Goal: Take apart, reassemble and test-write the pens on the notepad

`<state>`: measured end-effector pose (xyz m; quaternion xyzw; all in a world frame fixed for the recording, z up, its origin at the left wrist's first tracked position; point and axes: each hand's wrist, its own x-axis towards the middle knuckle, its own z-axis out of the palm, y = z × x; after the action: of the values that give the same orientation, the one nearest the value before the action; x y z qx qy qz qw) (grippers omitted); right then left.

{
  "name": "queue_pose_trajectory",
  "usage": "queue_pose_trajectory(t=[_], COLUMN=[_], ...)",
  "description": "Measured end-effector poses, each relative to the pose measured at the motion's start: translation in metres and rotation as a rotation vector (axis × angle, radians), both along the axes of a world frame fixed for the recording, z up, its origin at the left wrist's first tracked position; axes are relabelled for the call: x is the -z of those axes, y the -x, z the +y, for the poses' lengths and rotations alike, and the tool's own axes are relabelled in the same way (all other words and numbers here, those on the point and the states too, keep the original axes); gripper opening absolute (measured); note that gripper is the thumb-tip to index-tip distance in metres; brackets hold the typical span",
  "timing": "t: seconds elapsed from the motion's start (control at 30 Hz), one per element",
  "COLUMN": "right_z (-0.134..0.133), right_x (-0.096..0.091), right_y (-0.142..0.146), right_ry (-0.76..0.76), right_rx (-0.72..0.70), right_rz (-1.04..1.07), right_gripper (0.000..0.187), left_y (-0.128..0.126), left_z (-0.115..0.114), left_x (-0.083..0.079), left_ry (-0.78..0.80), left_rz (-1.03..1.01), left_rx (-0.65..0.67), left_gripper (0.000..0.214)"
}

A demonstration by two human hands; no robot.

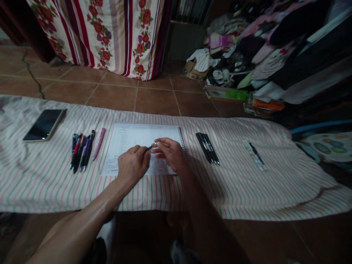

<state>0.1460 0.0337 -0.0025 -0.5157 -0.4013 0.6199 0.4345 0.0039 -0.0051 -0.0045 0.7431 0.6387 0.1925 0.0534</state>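
Over a spiral notebook (118, 143) with a printed, form-like page, my two hands meet around one dark pen (149, 148). My left hand (133, 160) is wrapped round the pen's barrel. At the pen's other end, the fingers of my right hand (170, 151) pinch its tip, which looks light or metallic. Part of the pen is hidden inside my left fist. To the left lies a group of several pens (82, 152), with a pink pen (99, 144) just beside it. Right of the notebook, several black pens (208, 147) lie side by side.
A smartphone (45, 124) lies at the far left on the striped cloth (170, 194). Farther right are a slim pen-like item and its clear wrapper (255, 156). Beyond the cloth are a tiled floor (154, 97), a floral curtain (115, 36) and piled clothes (253, 47).
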Motion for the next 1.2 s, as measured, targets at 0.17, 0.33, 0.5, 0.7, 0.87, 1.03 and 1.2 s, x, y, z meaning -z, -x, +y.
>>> queue_pose_trajectory(t=[0.17, 0.33, 0.5, 0.7, 0.87, 1.03, 1.2], right_z=[0.0002, 0.0009, 0.0005, 0.0002, 0.0, -0.0005, -0.0006], right_x=[-0.0009, 0.0014, 0.0002, 0.0006, 0.0003, -0.0014, 0.0014], right_y=[0.0001, -0.0007, -0.0002, 0.0, 0.0002, 0.0015, 0.0014], right_ry=[0.019, 0.006, 0.006, 0.019, 0.017, 0.021, 0.001], right_rx=[0.029, 0.042, 0.046, 0.054, 0.041, 0.042, 0.023], right_rz=[0.001, -0.002, 0.021, 0.022, 0.017, 0.014, 0.004], right_gripper=[0.004, 0.008, 0.006, 0.004, 0.005, 0.005, 0.007], left_y=[0.001, 0.0005, -0.0001, 0.0003, -0.0004, -0.0007, -0.0007], left_z=[0.0004, 0.0005, 0.0, -0.0007, -0.0011, -0.0006, -0.0007], left_x=[-0.0007, 0.0001, -0.0002, 0.0005, 0.0014, 0.0017, 0.0007], left_ry=[0.011, 0.003, 0.016, 0.006, -0.003, -0.014, -0.002], left_rz=[0.003, 0.005, 0.009, 0.019, 0.019, 0.013, 0.018], left_rx=[-0.011, 0.001, 0.005, -0.008, -0.001, 0.005, -0.005], left_gripper=[0.032, 0.031, 0.032, 0.034, 0.033, 0.033, 0.032])
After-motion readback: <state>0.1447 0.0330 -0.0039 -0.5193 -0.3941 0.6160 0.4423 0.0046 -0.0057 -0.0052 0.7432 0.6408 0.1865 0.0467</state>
